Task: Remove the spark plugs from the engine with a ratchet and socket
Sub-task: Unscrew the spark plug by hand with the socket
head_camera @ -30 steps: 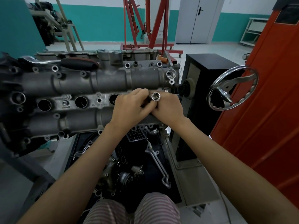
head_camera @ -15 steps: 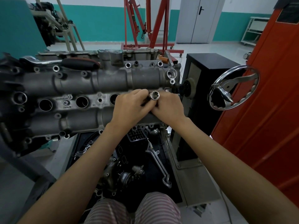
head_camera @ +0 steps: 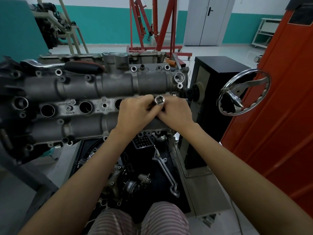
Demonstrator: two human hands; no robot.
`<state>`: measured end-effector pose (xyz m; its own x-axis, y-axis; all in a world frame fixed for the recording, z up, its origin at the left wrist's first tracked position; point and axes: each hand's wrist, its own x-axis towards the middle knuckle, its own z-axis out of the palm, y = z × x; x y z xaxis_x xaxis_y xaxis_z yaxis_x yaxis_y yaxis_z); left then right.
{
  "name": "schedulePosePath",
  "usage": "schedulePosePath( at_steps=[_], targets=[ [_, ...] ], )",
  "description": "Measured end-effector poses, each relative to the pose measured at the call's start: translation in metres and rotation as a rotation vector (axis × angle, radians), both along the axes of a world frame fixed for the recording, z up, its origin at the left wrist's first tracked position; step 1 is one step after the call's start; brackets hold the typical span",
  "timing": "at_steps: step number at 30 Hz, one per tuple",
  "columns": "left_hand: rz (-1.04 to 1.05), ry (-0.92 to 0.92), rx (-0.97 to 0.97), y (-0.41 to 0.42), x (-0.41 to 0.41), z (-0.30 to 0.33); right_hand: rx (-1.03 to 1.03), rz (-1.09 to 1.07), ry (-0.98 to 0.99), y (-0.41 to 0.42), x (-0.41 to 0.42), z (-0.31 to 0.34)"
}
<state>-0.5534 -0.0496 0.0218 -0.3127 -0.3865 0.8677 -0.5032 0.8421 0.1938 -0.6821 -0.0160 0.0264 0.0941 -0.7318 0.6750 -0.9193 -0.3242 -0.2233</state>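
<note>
Head view — socket (head_camera: 159,100) pinched between left hand (head_camera: 135,114) and right hand (head_camera: 176,114), above engine (head_camera: 84,85).

Red hoist (head_camera: 152,26) at back, before a teal-banded wall (head_camera: 105,24). Grey door (head_camera: 208,21) right of it. Black cabinet (head_camera: 218,68) beside a chrome handwheel (head_camera: 243,94). Orange panel (head_camera: 279,99) far right. White shelf (head_camera: 265,31) behind. Loose parts in a black tray (head_camera: 169,155) below.

My left hand (head_camera: 135,114) and right hand (head_camera: 174,114) cover the socket (head_camera: 159,100) shaft — engine (head_camera: 84,85) cut off left.
</note>
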Motion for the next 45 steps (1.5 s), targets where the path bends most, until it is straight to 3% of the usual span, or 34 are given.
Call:
schedulePosePath(
  at_steps=[18, 31, 45],
  targets=[
    [-0.019, -0.042, 0.001, 0.0060, -0.0004, 0.0034, 0.099, -0.014, 0.063, -0.0017, -0.0025, -0.0011],
    [0.038, -0.009, 0.017, 0.0023, -0.0007, 0.0009, 0.019, -0.023, 0.032, 0.0004, 0.0006, 0.0006],
    [0.044, -0.063, -0.029, 0.0002, -0.0009, -0.0004, 0.083, -0.072, 0.081, -0.0039, -0.0015, -0.0013]
  ],
)
